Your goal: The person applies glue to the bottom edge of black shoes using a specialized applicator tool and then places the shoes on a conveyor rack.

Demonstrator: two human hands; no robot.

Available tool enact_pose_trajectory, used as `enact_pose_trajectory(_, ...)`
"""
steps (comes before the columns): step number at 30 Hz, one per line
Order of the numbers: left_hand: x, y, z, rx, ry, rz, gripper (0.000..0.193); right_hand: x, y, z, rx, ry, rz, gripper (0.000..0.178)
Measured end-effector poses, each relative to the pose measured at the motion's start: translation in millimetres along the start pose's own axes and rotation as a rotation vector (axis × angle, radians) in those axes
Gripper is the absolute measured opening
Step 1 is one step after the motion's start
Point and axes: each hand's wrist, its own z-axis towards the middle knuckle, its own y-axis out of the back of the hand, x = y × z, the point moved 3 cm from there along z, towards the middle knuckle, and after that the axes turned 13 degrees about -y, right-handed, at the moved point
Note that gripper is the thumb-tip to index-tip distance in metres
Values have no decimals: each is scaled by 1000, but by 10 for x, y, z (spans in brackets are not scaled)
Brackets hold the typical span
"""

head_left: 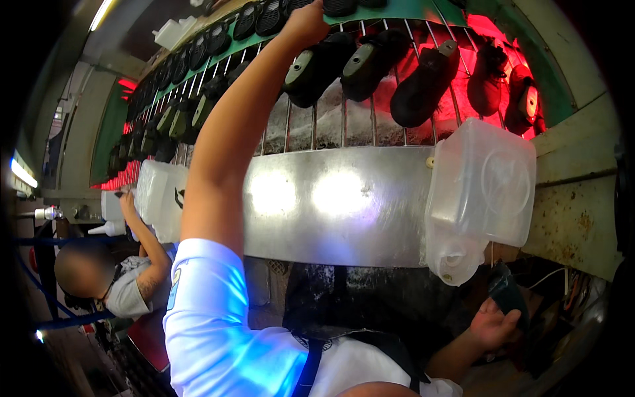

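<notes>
My left arm stretches up over the rack, and my left hand (306,25) is closed at the row of black shoe soles (270,17); its fingertips are partly cut off by the upper edge, so what they hold cannot be made out. Below it, black shoe uppers on grey-green lasts (360,63) lean on metal rods (342,119). Low on the right, my right hand (495,325) grips a dark teal piece (509,291) between thumb and fingers. Its exact kind is unclear. Just above that hand stands a translucent plastic container (481,185) with a round spout.
A shiny metal ledge (337,205) runs in front of the rods. Red light glows at the machine's right end (489,30). At the left, another person (135,278) reaches toward a second translucent container (159,192), near a white-nozzled bottle (109,228).
</notes>
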Motion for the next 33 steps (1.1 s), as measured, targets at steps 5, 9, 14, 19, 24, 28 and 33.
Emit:
enact_pose_trajectory(5, 133, -1141, 515, 386, 530, 8, 88, -25, -3, 70, 89, 16, -52, 53)
enact_pose_trajectory(9, -489, -1440, 329, 509, 716, 23, 122, 135, -97, 35, 33, -36, -67, 52)
enact_pose_trajectory(14, -183, -666, 277, 669, 566, 83, 132, 100, -132, 8, 152, -58, -9, 53)
enact_pose_trajectory(19, -313, 656, -359, 94, 607, -707, 95, 21, 32, -67, 195, -158, 132, 42)
enact_pose_trajectory(24, -1039, 1704, -1283, -379, 255, -932, 59, 120, -213, 67, 290, -281, -111, 38)
enact_pose_trajectory(28, -2141, 1743, -1875, -327, -98, -1016, 89, 134, -323, 161, 269, -255, -472, 27)
enact_pose_trajectory(33, -2588, 1691, -2217, -410, -71, -1098, 113, 180, -558, 178, 436, 109, -888, 24)
